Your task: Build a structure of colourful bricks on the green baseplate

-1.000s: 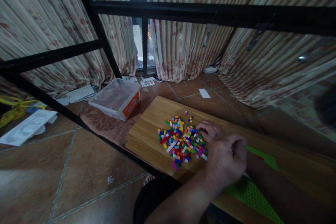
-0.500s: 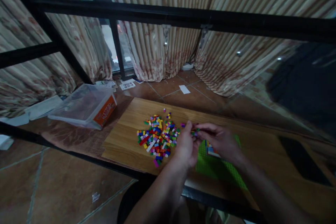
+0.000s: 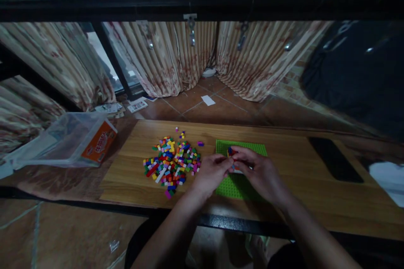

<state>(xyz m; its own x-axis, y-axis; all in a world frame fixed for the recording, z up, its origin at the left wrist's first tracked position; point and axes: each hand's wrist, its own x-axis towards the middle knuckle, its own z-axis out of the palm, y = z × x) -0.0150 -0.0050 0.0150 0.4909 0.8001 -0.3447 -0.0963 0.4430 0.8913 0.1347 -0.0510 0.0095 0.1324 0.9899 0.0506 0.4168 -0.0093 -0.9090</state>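
Over a green studded baseplate, my two hands meet, fingertips close together. My left hand is closed in a pinch; whatever sits between its fingers is too small and covered to make out. My right hand curls its fingers and thumb around small toy bricks, red and blue ones showing at the fingertips. Other bricks on the baseplate are partly hidden under this hand. Left of the hands lies a heap of small multicoloured toy bricks, and a purple brick lies apart from it.
The wooden tabletop carries a black phone-like slab at the right. A clear plastic box with an orange label stands at the left. Beyond the table are a dark metal rail and striped curtains.
Both hands have gone from beside the brick heap to over the baseplate, bringing their fingertips down near its bricks. The head view has turned to the right.
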